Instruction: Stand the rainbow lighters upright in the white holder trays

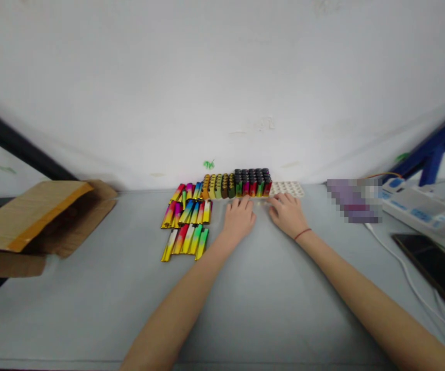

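Observation:
Both my hands rest side by side on the grey table, just in front of a white tray (290, 188) that holds upright lighters (251, 183) with black tops. My left hand (239, 216) lies knuckles up, fingers curled forward toward the tray's front edge. My right hand (288, 213), with a red cord at the wrist, reaches to the same edge; its fingertips are bent down and I cannot see anything in them. Left of the tray lie several loose rainbow-coloured lighters (187, 221) in flat rows.
An open cardboard box (39, 219) lies at the left edge of the table. At the right stand a white device with blue labels (419, 208), a white cable (404, 268), a dark phone (434, 265) and a blurred purple object (352, 201). A white wall rises behind.

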`<state>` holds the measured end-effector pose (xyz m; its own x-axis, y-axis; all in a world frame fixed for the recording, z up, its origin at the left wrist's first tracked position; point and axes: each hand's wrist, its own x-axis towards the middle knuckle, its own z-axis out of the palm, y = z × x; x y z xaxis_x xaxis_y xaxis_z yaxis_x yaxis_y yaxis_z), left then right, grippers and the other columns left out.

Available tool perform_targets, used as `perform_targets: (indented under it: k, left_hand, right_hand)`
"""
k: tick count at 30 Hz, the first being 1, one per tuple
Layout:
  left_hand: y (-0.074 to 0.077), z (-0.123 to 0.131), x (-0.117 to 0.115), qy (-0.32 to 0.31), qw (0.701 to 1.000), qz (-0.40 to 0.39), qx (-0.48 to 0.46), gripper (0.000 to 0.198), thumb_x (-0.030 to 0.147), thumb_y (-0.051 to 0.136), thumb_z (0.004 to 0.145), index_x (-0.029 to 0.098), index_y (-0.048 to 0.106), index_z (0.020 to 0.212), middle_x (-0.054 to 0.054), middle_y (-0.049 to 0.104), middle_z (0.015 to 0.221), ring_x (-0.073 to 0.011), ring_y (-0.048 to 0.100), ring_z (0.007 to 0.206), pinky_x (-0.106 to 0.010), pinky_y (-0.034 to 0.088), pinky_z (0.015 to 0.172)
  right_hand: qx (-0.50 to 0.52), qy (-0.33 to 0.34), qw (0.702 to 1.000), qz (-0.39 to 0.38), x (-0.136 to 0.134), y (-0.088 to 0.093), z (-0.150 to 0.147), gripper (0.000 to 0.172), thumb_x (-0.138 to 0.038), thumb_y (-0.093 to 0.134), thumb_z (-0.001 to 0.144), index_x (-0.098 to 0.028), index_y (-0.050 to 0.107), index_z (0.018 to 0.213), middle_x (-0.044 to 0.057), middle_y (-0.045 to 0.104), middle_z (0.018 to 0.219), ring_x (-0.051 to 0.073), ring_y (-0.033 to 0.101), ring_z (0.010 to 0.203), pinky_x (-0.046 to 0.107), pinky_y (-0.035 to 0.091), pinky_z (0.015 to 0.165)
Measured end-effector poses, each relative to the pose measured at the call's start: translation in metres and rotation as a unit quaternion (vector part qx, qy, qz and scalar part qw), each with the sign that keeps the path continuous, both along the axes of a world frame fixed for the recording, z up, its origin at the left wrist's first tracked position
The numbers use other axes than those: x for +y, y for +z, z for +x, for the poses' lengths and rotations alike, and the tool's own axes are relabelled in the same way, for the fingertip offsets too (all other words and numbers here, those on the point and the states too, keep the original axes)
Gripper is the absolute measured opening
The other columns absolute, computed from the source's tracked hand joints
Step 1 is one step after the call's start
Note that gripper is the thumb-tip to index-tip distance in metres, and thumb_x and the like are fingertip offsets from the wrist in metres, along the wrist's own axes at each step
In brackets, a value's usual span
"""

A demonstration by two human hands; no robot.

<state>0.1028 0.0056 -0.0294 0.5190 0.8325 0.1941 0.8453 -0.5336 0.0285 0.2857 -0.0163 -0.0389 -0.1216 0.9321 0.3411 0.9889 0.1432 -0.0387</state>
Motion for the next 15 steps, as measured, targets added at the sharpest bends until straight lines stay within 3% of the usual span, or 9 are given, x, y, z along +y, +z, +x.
perform_targets:
  k: [6,15]
  left_hand:
    - [0.001,0.01,0.003,0.02,1.0,0.003,-0.007,0.036,0.028,0.043,0.096,0.016,0.056,0.127,-0.01,0.053,0.145,-0.0283,0.05,0.118,-0.045,0.046,0.091]
    - [-0.004,0.015,0.002,0.027,0.999,0.005,-0.04,0.033,0.027,0.043,0.095,0.017,0.058,0.122,-0.011,0.053,0.144,-0.0309,0.05,0.116,-0.048,0.046,0.089]
  right_hand:
    - [0.02,-0.043,0.998,-0.031,0.011,0.006,-0.029,0.026,-0.021,0.049,0.091,-0.017,0.067,0.11,0.014,0.066,0.114,0.03,0.051,0.105,0.039,0.035,0.084]
    - [0.022,-0.073,0.997,-0.005,0.014,0.002,-0.035,0.023,-0.018,0.05,0.089,-0.017,0.064,0.106,0.015,0.067,0.111,0.031,0.053,0.101,0.039,0.036,0.079]
